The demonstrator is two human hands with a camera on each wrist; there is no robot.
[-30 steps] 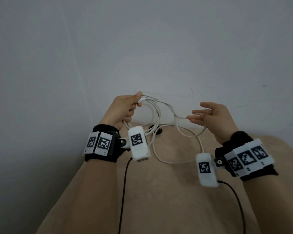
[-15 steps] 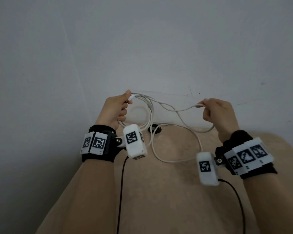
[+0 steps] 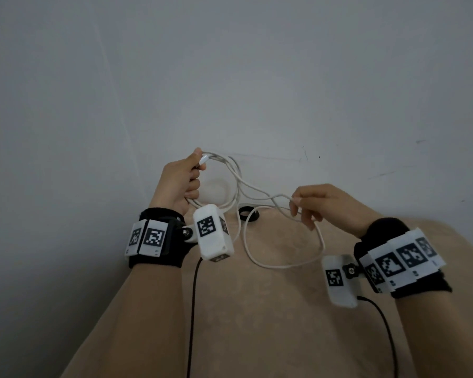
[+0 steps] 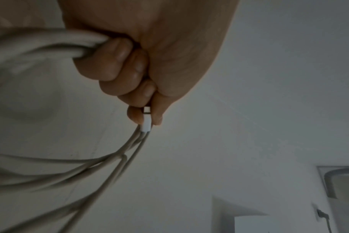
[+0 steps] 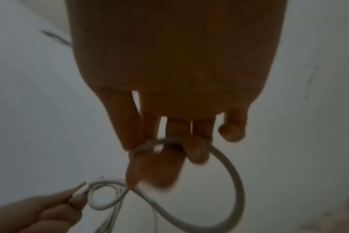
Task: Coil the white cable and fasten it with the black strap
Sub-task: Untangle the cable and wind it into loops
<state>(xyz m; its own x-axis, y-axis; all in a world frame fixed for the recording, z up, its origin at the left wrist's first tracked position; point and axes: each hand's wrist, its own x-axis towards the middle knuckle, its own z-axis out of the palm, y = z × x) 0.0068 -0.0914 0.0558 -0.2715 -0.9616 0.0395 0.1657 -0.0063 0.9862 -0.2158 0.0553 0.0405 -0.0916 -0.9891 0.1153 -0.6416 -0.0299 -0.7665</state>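
Note:
My left hand (image 3: 195,166) is raised near the wall and grips several loops of the white cable (image 3: 284,264). One white connector (image 3: 203,160) is pinched between its thumb and forefinger, as the left wrist view shows at the connector (image 4: 146,124). My right hand (image 3: 298,207) is lower and to the right, fingers pointing down, curled round a loose strand. In the right wrist view that cable (image 5: 236,181) loops across the fingers (image 5: 195,151). The black strap (image 3: 248,214) lies curled on the beige surface between my hands, partly behind the cable.
A beige cushioned surface (image 3: 257,323) lies below my arms and ends at a plain grey wall (image 3: 257,77) straight ahead and on the left. Black camera leads (image 3: 193,309) run along both forearms.
My right hand has come down and left toward the left hand, carrying its strand, with fingers now pointing down. The left hand keeps its grip and has barely moved.

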